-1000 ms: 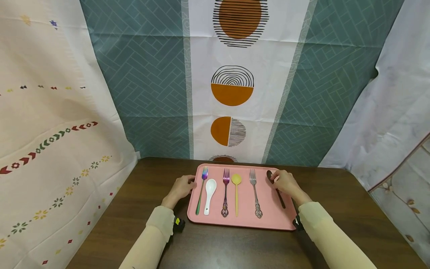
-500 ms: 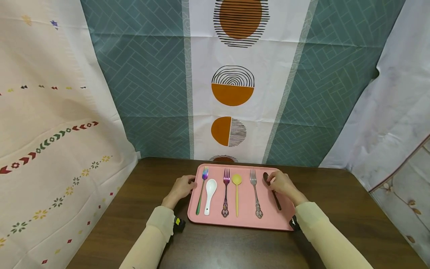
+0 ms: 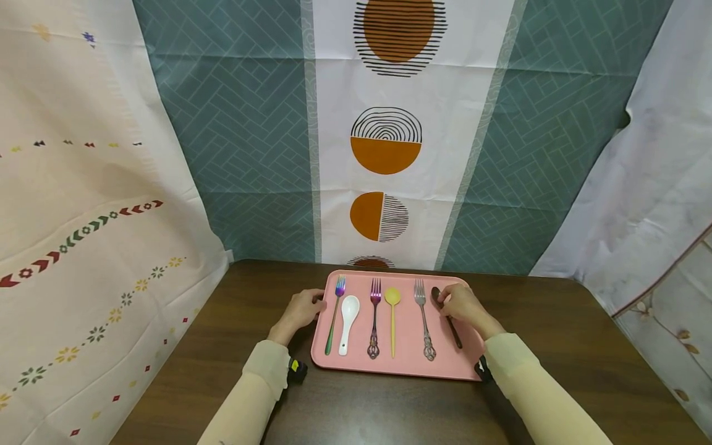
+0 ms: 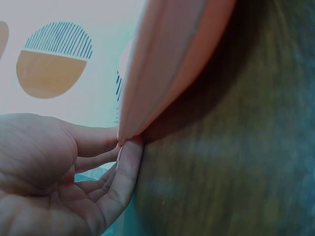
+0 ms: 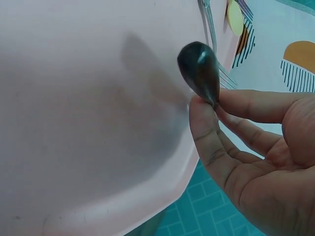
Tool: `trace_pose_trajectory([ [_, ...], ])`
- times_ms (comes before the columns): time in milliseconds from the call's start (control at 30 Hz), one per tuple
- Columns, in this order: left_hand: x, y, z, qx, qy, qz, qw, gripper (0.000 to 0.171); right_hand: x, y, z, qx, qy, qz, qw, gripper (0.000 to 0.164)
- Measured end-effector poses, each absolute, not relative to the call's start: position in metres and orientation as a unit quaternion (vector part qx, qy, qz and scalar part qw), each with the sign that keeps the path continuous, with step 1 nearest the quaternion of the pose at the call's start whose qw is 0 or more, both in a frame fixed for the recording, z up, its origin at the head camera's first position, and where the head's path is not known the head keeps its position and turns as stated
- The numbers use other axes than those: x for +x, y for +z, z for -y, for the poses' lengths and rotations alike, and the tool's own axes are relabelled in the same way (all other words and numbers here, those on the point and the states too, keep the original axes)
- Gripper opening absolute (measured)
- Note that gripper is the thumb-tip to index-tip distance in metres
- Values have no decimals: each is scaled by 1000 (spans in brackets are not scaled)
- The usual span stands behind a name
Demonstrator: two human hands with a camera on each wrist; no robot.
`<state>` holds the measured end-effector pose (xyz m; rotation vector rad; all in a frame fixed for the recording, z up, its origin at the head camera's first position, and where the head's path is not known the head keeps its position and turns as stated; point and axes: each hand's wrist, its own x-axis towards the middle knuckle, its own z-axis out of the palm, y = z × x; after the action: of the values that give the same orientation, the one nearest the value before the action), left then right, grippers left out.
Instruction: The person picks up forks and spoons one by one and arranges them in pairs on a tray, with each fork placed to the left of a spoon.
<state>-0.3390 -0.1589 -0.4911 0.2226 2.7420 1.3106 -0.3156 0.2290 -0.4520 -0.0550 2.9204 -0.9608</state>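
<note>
A pink tray [image 3: 356, 366] lies on the table and bears a row of cutlery. My left hand [image 3: 303, 309] pinches the tray's left rim; the left wrist view shows thumb and fingertips [image 4: 129, 160] meeting on either side of that edge. Over the tray's right part, my right hand [image 3: 463, 304] holds a dark spoon [image 3: 453, 332]. In the right wrist view the thumb and a finger grip the spoon [image 5: 198, 69] just below its bowl. A shadow falls on the tray apart from it. To the spoon's left lies a silver fork [image 3: 425, 324].
Further left on the tray are a yellow spoon [image 3: 392, 321], a purple fork [image 3: 375, 321], a white spoon [image 3: 347, 321] and a rainbow-and-green fork [image 3: 335, 315]. The dark wooden table [image 3: 356, 414] extends around the tray. Patterned cloth [image 3: 261, 154] hangs behind it.
My right hand has shifted left with the dark spoon, bringing it closer to the silver fork. The left hand and the other cutlery have stayed in place.
</note>
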Motion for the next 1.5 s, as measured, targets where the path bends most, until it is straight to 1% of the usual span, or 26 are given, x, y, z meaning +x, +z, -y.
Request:
trace_pose_trajectory([
  [467, -341, -492, 159, 68, 434, -897, 49, 39, -311, -447, -218, -18, -266, -963, 47, 21],
  [667, -342, -493, 159, 67, 434, -897, 50, 39, -311, -448, -216, -9, -265, -963, 54, 22],
  [933, -340, -491, 158, 69, 430, -899, 54, 40, -309, -447, -215, -10, -270, -961, 58, 17],
  [1233, -338, -491, 158, 67, 429, -899, 51, 39, -309, -450, -210, 12, -279, -958, 68, 17],
  [1500, -337, -488, 158, 68, 425, -901, 50, 39, -310, -451, -209, 9, -271, -960, 65, 18],
])
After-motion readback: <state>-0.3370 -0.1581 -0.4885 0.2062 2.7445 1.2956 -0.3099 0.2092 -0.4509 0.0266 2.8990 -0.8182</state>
